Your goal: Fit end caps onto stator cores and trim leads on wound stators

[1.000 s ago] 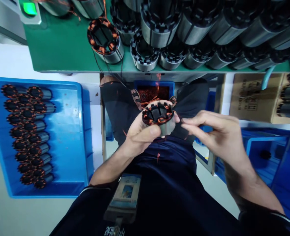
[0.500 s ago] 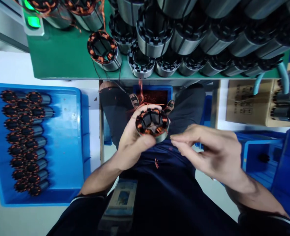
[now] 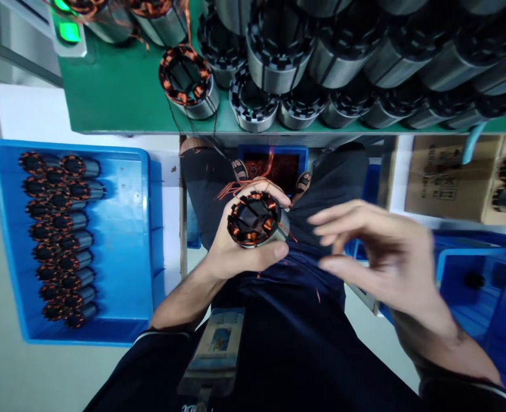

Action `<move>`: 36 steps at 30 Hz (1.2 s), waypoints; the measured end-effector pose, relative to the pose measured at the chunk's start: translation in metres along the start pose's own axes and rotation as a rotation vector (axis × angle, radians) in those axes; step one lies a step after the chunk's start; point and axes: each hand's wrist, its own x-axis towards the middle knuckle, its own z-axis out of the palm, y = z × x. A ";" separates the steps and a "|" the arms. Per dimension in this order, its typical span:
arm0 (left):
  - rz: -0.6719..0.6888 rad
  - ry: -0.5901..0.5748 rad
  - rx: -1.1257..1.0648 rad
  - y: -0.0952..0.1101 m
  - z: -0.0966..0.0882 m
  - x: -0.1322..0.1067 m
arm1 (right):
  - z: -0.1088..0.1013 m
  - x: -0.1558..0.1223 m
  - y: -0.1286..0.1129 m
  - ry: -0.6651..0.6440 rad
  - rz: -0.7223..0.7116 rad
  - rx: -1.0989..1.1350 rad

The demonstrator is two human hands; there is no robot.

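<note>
My left hand (image 3: 235,246) is wrapped around a wound stator (image 3: 255,218), a grey metal cylinder with a black insert and copper coils, held over my lap with its open end facing up. Loose copper wire ends (image 3: 235,186) stick out behind it. My right hand (image 3: 377,252) hovers just right of the stator, fingers apart and slightly curled, holding nothing that I can see; it is a little blurred.
A green bench (image 3: 119,86) carries one wound stator (image 3: 188,80) and several bare stator cores (image 3: 278,54). At the left, a blue tray (image 3: 119,252) holds several wound stators in rows. Blue bins (image 3: 471,274) and a cardboard box (image 3: 445,177) stand at the right. A blue bin of copper scrap (image 3: 278,163) sits under the bench.
My left hand turned the stator and shifted it slightly left. My right hand went from a pinch at the stator's edge to spread fingers, drawing a little away to the right.
</note>
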 end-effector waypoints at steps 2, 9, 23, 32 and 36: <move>0.050 -0.005 0.050 0.001 0.000 -0.003 | 0.014 0.009 -0.001 -0.107 0.058 0.052; -0.293 0.120 -0.214 0.001 0.008 -0.012 | 0.019 0.010 -0.003 -0.110 0.080 -0.022; 0.051 -0.118 0.134 0.014 0.023 -0.013 | -0.036 0.037 0.048 -0.266 0.294 -0.005; 0.136 -0.176 0.146 0.010 0.025 -0.025 | -0.028 0.053 -0.007 -0.520 0.317 0.158; 0.503 -0.020 0.160 -0.003 0.025 -0.012 | -0.060 0.044 0.009 -0.329 0.157 -0.076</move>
